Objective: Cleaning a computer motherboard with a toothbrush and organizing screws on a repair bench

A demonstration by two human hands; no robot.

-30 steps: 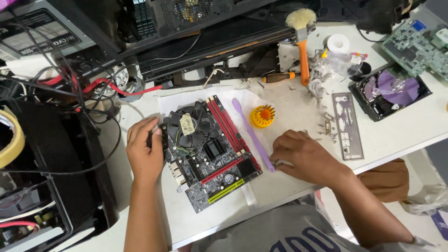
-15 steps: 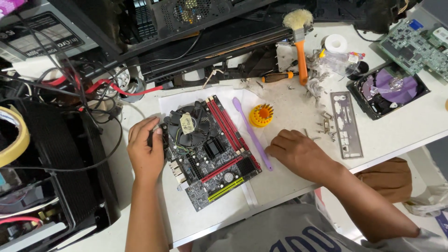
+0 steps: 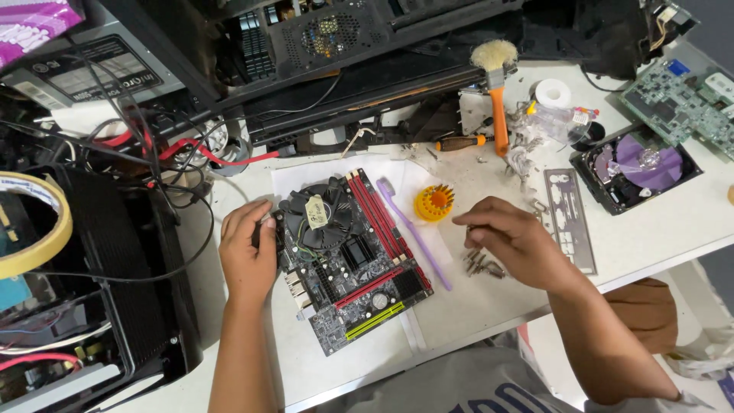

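The left hand (image 3: 247,256) is resting flat, fingers together, against the left edge of the motherboard (image 3: 348,260), which is lying mid-table on white paper. A purple toothbrush (image 3: 413,233) is lying just beside the board. The right hand (image 3: 516,241) has lifted off the toothbrush and is now hovering, fingers pinched, over the loose screws (image 3: 482,264); whether it is holding one I cannot tell. Bare tabletop (image 3: 489,306) is lying open toward the near edge.

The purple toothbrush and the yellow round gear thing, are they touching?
Apart. The head view shows a strip of white paper between the purple toothbrush and the yellow round ridged plastic wheel.
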